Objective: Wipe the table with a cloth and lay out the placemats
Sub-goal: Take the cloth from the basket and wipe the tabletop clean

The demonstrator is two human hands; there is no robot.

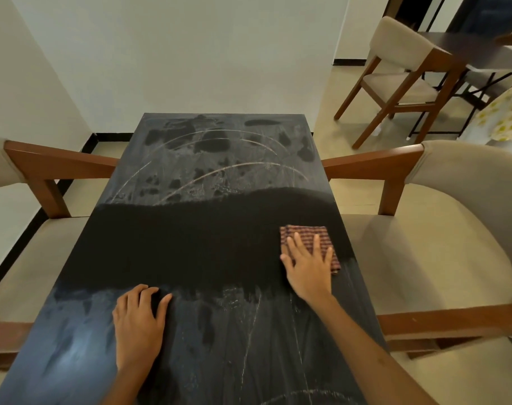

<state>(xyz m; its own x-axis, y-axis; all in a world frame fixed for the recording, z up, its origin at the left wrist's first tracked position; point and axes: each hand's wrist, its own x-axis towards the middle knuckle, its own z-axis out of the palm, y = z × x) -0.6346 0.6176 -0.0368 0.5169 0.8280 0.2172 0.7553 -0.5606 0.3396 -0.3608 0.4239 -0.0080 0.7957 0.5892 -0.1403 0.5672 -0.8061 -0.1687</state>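
A dark table [190, 244] fills the middle of the head view. A clean black band crosses its middle; dusty white smears and streaks cover the far part and the near part. A folded red-checked cloth [307, 233] lies flat near the table's right edge. My right hand [309, 268] presses flat on the cloth, fingers spread. My left hand [139, 320] rests palm down on the near left part of the table, fingers loosely curled, holding nothing. No placemats are in view.
Beige cushioned chairs with wooden arms stand close on both sides, the left chair [29, 229] and the right chair [439, 244]. A further chair [401, 71] and a dark table [482, 51] stand at the back right. White walls close the far end.
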